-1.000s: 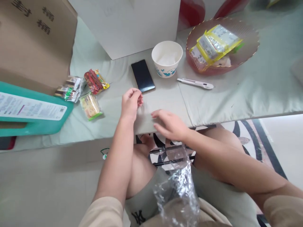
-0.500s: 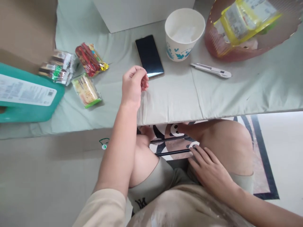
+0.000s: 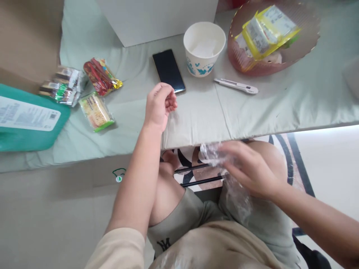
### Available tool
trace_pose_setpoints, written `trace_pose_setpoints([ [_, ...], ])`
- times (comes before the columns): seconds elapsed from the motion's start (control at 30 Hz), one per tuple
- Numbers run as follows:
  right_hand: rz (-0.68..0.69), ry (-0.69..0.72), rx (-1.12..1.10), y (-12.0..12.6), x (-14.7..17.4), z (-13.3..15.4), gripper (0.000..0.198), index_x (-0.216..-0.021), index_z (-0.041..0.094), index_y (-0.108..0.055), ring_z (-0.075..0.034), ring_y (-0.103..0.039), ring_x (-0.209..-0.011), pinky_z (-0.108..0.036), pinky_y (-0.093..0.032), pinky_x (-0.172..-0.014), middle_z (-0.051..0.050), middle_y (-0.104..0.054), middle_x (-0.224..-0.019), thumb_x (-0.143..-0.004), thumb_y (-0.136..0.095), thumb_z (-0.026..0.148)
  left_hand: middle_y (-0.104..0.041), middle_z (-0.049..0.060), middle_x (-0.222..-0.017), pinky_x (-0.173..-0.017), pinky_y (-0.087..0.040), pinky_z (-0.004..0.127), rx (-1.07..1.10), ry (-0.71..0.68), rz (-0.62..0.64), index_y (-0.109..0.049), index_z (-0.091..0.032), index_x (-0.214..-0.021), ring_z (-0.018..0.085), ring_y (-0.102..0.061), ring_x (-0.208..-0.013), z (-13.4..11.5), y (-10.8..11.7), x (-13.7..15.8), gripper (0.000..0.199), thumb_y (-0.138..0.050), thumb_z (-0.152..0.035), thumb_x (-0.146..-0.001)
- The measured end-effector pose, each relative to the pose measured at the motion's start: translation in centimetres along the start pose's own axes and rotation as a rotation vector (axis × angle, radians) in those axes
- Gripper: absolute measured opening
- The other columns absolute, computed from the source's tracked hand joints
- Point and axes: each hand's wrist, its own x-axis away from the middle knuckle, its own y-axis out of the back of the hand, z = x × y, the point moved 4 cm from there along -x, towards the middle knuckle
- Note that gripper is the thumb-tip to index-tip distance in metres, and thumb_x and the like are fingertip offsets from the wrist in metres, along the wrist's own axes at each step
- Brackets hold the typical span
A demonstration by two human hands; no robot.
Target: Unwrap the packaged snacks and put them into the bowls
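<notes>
My left hand [image 3: 161, 104] rests on the table cover by the near end of a black phone [image 3: 169, 71]. Its fingers are curled in, and nothing shows in them. At the table's front edge, above my right thigh, my right hand [image 3: 246, 164] holds crumpled clear plastic wrap [image 3: 210, 154]. Part of the wrap trails below the palm onto my shorts. The fingertips are blurred and partly covered by the film. Just behind the phone stands a white paper cup [image 3: 203, 56] with a blue leaf print and something whitish inside.
A white utility knife [image 3: 236, 86] lies right of the cup. Behind it stands a pink clear bowl [image 3: 305, 41] holding yellow packets. Several wrapped snacks [image 3: 97, 112] lie at left beside a green container [image 3: 33, 138]. A white box [image 3: 159, 18] stands at the back.
My right hand has lifted from my right thigh toward the table edge, and clear plastic wrap now shows in it. My left hand stays curled by the phone. The view has shifted slightly.
</notes>
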Motion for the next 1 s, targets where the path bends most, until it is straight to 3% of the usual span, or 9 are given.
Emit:
trace_pose_setpoints([
  [0.07,-0.202,-0.075,-0.091,0.7,-4.4,-1.1,0.056,-0.148,0.031,-0.044,-0.021,-0.075,-0.096,-0.033,-0.064,-0.075,-0.011,-0.066,-0.137,-0.095,-0.06,0.02,-0.067,0.002,-0.075,-0.055,-0.052,0.022,-0.012,0.057,0.079,-0.063,-0.022,-0.082,0.015,-0.069,-0.068,0.1,-1.0,0.8,0.03,-0.069,-0.05,-0.09],
  [0.13,-0.333,-0.076,-0.183,0.6,-8.4,-2.2,0.076,-0.16,0.034,-0.026,-0.026,-0.07,-0.116,-0.034,-0.065,-0.076,-0.015,-0.047,-0.159,-0.094,-0.063,0.025,-0.073,0.007,-0.084,-0.061,-0.058,0.027,-0.012,0.122,0.208,-0.067,-0.021,-0.092,0.022,-0.075,-0.083,0.3,-2.0,1.6,0.044,-0.066,-0.065,-0.087],
  [0.23,-0.441,-0.036,-0.251,-0.2,-12.6,-3.8,0.092,-0.164,0.038,-0.008,-0.032,-0.047,-0.147,-0.038,-0.065,-0.086,-0.015,-0.02,-0.173,-0.093,-0.065,0.032,-0.077,0.013,-0.097,-0.069,-0.063,0.034,0.053,0.234,0.444,-0.069,-0.02,-0.103,0.029,-0.077,-0.097,1.1,-3.2,2.7,0.06,-0.066,-0.075,-0.08],
  [0.33,-0.461,-0.026,-0.261,-1.4,-14.2,-5.0,0.097,-0.164,0.039,-0.004,-0.035,-0.033,-0.155,-0.043,-0.064,-0.093,-0.013,-0.016,-0.173,-0.091,-0.067,0.038,-0.077,0.014,-0.115,-0.077,-0.064,0.037,0.124,0.259,0.513,-0.067,-0.02,-0.114,0.029,-0.076,-0.105,1.7,-3.2,2.7,0.06,-0.079,-0.063,-0.074],
  [0.47,-0.519,0.064,-0.269,-2.5,-14.4,-5.4,0.09,-0.161,0.039,-0.019,-0.036,-0.039,-0.15,-0.044,-0.063,-0.089,-0.011,-0.029,-0.166,-0.087,-0.07,0.04,-0.079,0.01,-0.111,-0.081,-0.062,0.032,0.103,0.227,0.401,-0.067,-0.019,-0.107,0.023,-0.076,-0.101,2.4,-2.9,1.5,0.042,-0.084,-0.035,-0.073],
  [0.57,-0.45,0.026,-0.42,-3.0,-15.0,-5.9,0.093,-0.161,0.041,-0.019,-0.032,-0.057,-0.13,-0.047,-0.062,-0.09,-0.011,-0.035,-0.162,-0.085,-0.073,0.046,-0.079,0.006,-0.09,-0.068,-0.06,0.024,0.076,0.162,0.265,-0.067,-0.017,-0.087,0.019,-0.077,-0.084,2.3,-2.7,0.5,0.019,-0.077,-0.028,-0.077],
  [0.67,-0.378,-0.167,-0.72,-3.1,-15.5,-7.2,0.093,-0.158,0.047,-0.019,-0.021,-0.068,-0.101,-0.042,-0.062,-0.089,-0.008,-0.043,-0.155,-0.084,-0.075,0.051,-0.076,0.002,-0.082,-0.056,-0.055,0.021,0.113,0.119,0.153,-0.063,-0.018,-0.081,0.016,-0.075,-0.072,1.6,-2.3,-0.1,0.013,-0.072,-0.026,-0.076],
  [0.87,0.092,-0.323,-1.204,-4.3,-15.4,-6.3,0.06,-0.122,0.03,-0.059,-0.015,-0.067,-0.082,-0.028,-0.057,-0.063,-0.005,-0.068,-0.12,-0.073,-0.084,0.052,-0.074,0.002,-0.078,-0.048,-0.051,0.022,0.092,0.077,0.149,-0.063,-0.02,-0.089,0.017,-0.073,-0.065,0.8,-2.4,-0.4,0.018,-0.07,-0.033,-0.077],
  [1.0,0.13,-0.344,-1.207,-4.2,-14.8,-5.6,0.041,-0.108,0.024,-0.064,-0.007,-0.047,-0.051,-0.022,-0.037,-0.044,0.002,-0.067,-0.083,-0.079,-0.08,0.048,-0.073,0.002,-0.079,-0.039,-0.036,0.017,-0.037,0.035,0.061,-0.066,-0.02,-0.096,0.012,-0.067,-0.057,0.9,-2.2,-0.5,0.016,-0.067,-0.03,-0.083],
])
